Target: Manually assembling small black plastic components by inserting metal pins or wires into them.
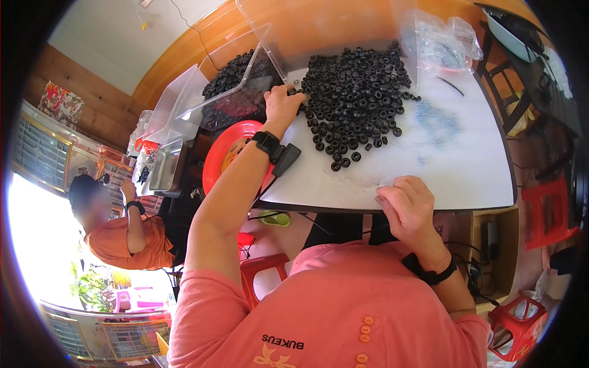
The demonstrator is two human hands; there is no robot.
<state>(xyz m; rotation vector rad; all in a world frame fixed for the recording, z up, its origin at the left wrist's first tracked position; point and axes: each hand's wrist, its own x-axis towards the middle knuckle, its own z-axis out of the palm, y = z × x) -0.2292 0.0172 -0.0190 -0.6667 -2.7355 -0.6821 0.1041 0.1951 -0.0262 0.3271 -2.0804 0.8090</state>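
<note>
A big heap of small black rubber rings (359,92) lies on the white table (454,178). My left hand (282,105) reaches to the heap's left edge, fingers curled among the rings beside the rim of a clear plastic bin (257,67). Whether it holds any ring is hidden. My right hand (408,205) rests at the table's near edge, fingers bent, pinching a thin clear piece against the tabletop. Both wrists wear black bands.
Clear bins of black parts (230,76) stand at the left beyond the table. A red round basin (230,150) sits below them. Clear bags (438,40) lie at the far right. Red stools (546,211) stand around. Another person in orange (126,236) sits at left.
</note>
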